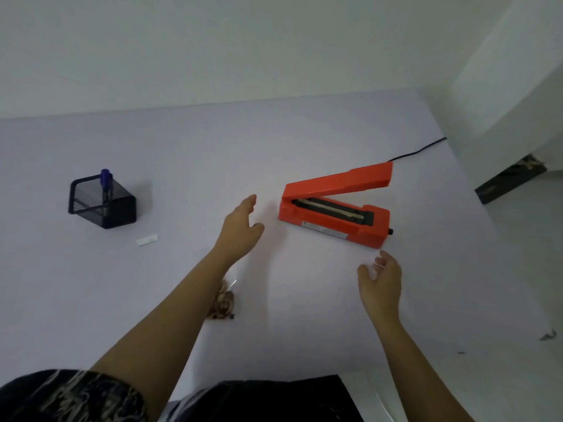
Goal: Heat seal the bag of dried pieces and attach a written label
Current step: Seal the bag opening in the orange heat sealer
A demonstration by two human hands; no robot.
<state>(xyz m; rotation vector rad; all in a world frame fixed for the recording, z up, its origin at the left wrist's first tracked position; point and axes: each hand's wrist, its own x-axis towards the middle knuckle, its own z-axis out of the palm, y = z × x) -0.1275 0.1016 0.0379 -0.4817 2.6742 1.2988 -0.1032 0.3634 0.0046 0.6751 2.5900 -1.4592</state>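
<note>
An orange heat sealer (335,208) stands on the pale table with its arm lifted, the sealing bar showing. My left hand (240,229) hovers just left of it, fingers relaxed and holding nothing. Below the sealer's front right corner my right hand (380,278) is held loosely with nothing in it. A clear bag of brown dried pieces (222,306) lies on the table, partly hidden under my left forearm. A small white label (147,240) lies flat near a black mesh pen holder (102,201) that holds a blue pen (105,181).
The sealer's black cord (419,151) runs off the table's far right edge. The table (182,153) meets a white wall at the back. Its right edge drops to a floor with a dark object (511,178).
</note>
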